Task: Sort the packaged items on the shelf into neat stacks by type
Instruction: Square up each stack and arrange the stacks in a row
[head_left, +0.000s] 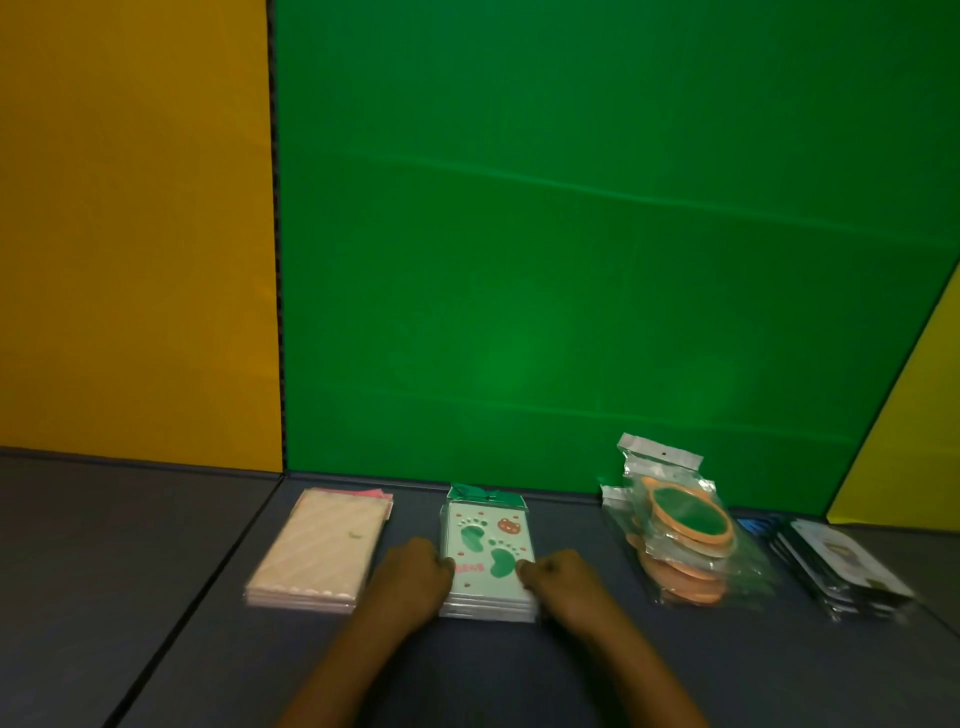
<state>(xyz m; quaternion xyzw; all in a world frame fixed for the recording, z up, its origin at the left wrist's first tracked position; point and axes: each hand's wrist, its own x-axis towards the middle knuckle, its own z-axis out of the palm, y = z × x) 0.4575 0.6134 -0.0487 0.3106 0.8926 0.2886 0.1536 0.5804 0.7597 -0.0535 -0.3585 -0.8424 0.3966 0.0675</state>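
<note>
A stack of white packets printed with green footprints (485, 545) lies on the grey shelf (156, 571), in the middle. My left hand (410, 577) grips the stack's left edge and my right hand (561, 582) grips its right edge, fingers curled at the front corners. To the left lies a stack of pink striped packets (322, 551). To the right a leaning pile of clear bags with round orange-rimmed green items (685, 535) rests on the shelf. At the far right sits a stack of dark packets (841, 566).
A green back panel (571, 234) stands behind the stacks, with a yellow-orange panel (130, 234) at the left and a yellow panel (909, 441) at the right. A dark seam runs diagonally across the shelf at the left.
</note>
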